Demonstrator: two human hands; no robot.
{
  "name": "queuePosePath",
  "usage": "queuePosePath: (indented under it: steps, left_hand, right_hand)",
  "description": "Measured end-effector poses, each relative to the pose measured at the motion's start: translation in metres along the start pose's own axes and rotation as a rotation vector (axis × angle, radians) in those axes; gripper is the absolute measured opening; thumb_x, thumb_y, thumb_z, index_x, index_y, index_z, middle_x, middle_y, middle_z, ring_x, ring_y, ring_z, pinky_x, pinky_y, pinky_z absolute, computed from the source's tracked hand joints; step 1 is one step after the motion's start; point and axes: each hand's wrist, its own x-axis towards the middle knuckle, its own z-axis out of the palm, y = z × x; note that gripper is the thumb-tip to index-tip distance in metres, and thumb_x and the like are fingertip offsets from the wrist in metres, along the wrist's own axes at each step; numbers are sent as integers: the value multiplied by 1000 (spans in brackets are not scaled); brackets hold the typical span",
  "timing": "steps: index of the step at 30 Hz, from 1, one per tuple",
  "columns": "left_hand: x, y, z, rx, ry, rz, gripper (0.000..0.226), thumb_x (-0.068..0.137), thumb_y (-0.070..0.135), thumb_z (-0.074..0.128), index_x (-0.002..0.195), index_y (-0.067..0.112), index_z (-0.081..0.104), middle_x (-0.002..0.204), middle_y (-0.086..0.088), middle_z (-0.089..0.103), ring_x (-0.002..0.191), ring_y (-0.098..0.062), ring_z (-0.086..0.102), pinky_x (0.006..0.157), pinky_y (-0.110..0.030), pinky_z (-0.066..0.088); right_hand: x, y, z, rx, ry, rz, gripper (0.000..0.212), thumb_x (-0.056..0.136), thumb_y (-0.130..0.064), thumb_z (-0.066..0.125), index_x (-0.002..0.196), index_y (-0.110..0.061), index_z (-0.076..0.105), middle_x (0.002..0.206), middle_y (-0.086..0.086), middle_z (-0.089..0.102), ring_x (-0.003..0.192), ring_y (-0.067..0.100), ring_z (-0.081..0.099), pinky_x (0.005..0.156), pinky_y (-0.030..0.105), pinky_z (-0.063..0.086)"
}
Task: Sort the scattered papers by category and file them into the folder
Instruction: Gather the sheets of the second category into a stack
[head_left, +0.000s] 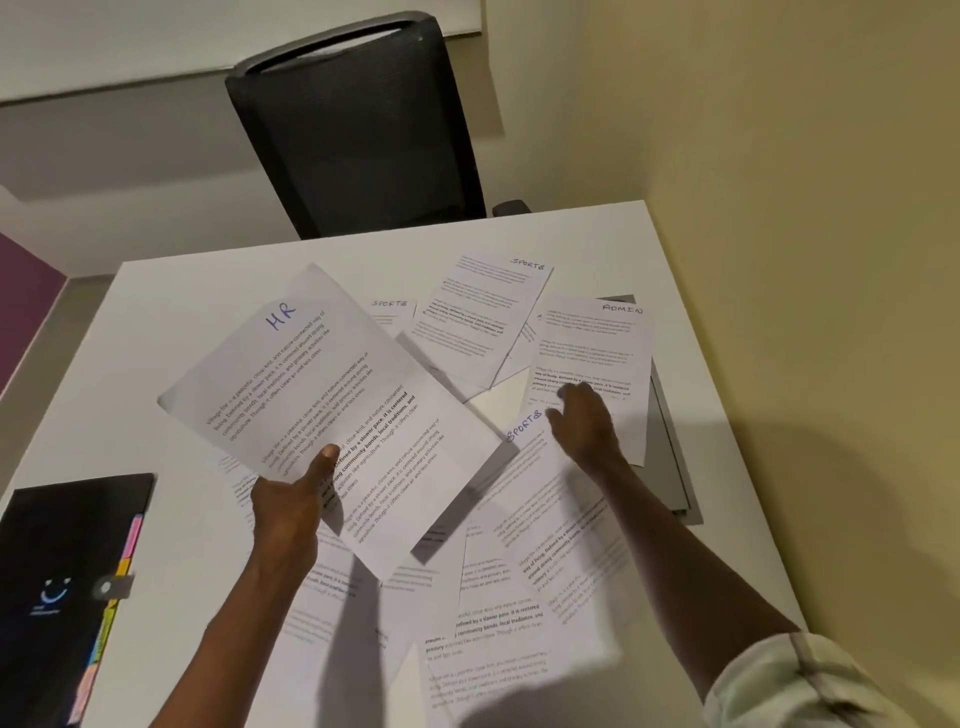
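From the head camera, the left hand (291, 499) pinches the near edge of a sheet marked HR (322, 405), thumb on top, holding it tilted above the white table (171, 291), while loose papers (498, 597) overlap across the table's middle and right side, some reaching close to its right edge. The right hand (584, 423) stretches forward with fingers fairly straight, gripping nothing, its tips on the ADMIN sheet (592, 353) beside a SPORTS sheet (535, 467). The black folder (57, 587) with coloured tabs lies closed at the near left corner, bare tabletop between it and the papers, and a black chair (358, 135) stands against the far edge.
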Motion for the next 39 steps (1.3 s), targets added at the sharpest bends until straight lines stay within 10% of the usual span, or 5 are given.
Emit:
queuePosePath:
  steps: [12, 17, 28, 33, 39]
  left_hand:
    - [81, -12, -27, 220, 14, -48, 44, 79, 21, 82, 117, 13, 62, 99, 2, 69, 91, -22, 65, 91, -43, 51]
    - [105, -11, -36, 303, 4, -54, 32, 76, 31, 84, 91, 11, 66, 80, -2, 69, 73, -26, 62, 80, -38, 48]
    - [145, -7, -27, 351, -94, -57, 43, 76, 33, 84, 105, 8, 65, 84, -2, 70, 73, -22, 66, 70, -30, 52]
    - [147, -4, -30, 343, -98, -64, 35, 78, 34, 82, 87, 9, 59, 67, -1, 60, 54, -15, 53, 52, -21, 45]
    - [140, -1, -24, 236, -139, -61, 22, 84, 20, 79, 84, 29, 58, 70, 3, 53, 54, -10, 49, 41, -11, 41]
  right_hand:
    - [105, -117, 72, 129, 35, 556, 59, 86, -43, 68, 120, 2, 51, 116, 18, 62, 106, 31, 62, 84, 36, 52]
    - [119, -125, 80, -2, 45, 688, 54, 88, -23, 69, 130, 2, 45, 121, 15, 63, 106, 28, 64, 83, 32, 54]
    - [96, -44, 13, 147, 384, 721, 25, 83, -7, 59, 102, 9, 67, 101, 21, 70, 92, 36, 68, 69, 32, 50]
    - [47, -8, -44, -151, 456, 821, 37, 93, -6, 43, 125, 12, 49, 125, 35, 51, 118, 48, 49, 95, 52, 41]
    - [66, -54, 17, -221, 441, 367, 24, 92, -14, 51, 101, 6, 60, 99, 26, 61, 96, 38, 55, 81, 45, 49]
